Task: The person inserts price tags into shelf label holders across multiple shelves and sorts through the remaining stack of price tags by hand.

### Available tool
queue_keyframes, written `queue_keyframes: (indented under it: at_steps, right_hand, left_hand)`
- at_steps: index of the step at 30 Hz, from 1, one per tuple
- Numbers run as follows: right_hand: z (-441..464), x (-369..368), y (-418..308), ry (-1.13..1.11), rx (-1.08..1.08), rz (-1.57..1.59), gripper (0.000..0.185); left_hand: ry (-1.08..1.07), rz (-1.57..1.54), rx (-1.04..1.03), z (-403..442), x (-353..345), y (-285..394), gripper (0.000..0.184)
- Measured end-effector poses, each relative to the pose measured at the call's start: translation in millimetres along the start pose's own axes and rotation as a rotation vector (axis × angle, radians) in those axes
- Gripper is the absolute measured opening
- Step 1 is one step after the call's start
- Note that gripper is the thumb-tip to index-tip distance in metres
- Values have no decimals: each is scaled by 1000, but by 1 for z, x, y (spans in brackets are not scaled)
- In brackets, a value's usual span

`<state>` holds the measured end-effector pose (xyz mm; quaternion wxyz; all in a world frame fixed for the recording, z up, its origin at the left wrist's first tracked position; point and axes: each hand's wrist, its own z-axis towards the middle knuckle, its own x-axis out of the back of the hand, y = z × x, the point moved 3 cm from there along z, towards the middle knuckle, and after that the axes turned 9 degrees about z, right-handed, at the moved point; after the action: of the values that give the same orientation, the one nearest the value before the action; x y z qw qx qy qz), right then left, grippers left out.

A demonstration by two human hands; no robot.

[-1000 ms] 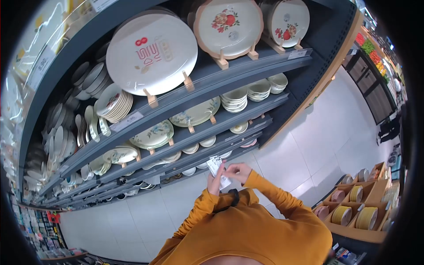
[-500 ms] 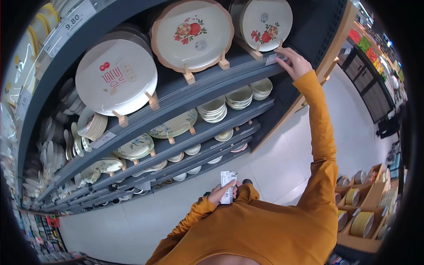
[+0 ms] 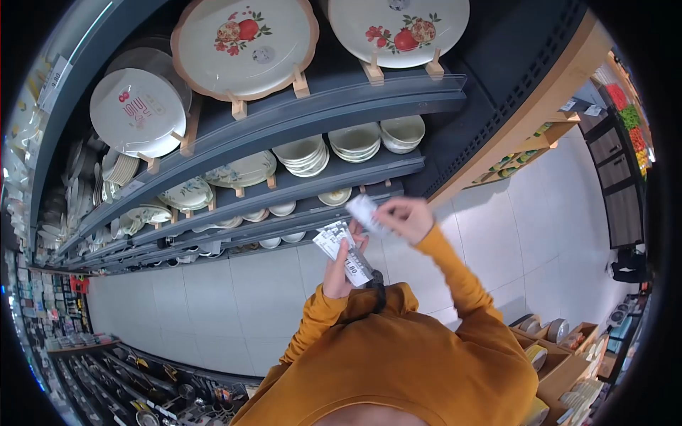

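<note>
My left hand (image 3: 339, 268) is closed on several white price labels (image 3: 342, 252), fanned out in front of my body. Just right of and above them, my right hand (image 3: 406, 216) pinches a single white label (image 3: 366, 213), slightly blurred. Beyond both hands is the shelf unit, with a clear strip (image 3: 320, 106) along its upper shelf edge. No label shows in the right end of that strip. Above it, a scalloped plate (image 3: 245, 50) and a pomegranate plate (image 3: 401, 32) lean on wooden stands.
Stacked bowls (image 3: 354, 140) and green-rimmed plates (image 3: 245, 169) fill the lower shelves. A wooden end panel (image 3: 522, 106) closes the unit on the right. Tiled floor (image 3: 490, 241) lies beyond my right arm. Wooden bins (image 3: 561, 376) with rolls and dishes stand at the lower right.
My right hand has come down from the right end of the upper shelf edge to beside my left hand, now with a label in it. The view has shifted right along the shelves.
</note>
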<state>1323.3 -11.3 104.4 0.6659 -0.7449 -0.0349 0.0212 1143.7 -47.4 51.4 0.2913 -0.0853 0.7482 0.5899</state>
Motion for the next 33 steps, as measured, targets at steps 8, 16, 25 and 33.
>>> queue_keyframes:
  at_steps: [8, 16, 25, 33]
  right_hand:
    - [6, 29, 43, 117, 152, -179, 27]
    - [106, 95, 86, 289, 241, -1014, 19]
    - [84, 92, 35, 201, 294, -615, 17]
    - [-29, -72, 86, -401, -265, 222, 24]
  left_hand:
    - [226, -53, 149, -12, -5, -27, 38]
    - [242, -32, 256, -28, 3, -42, 39]
    - [434, -193, 301, -42, 21, -45, 36]
    - [679, -82, 175, -57, 48, -61, 26]
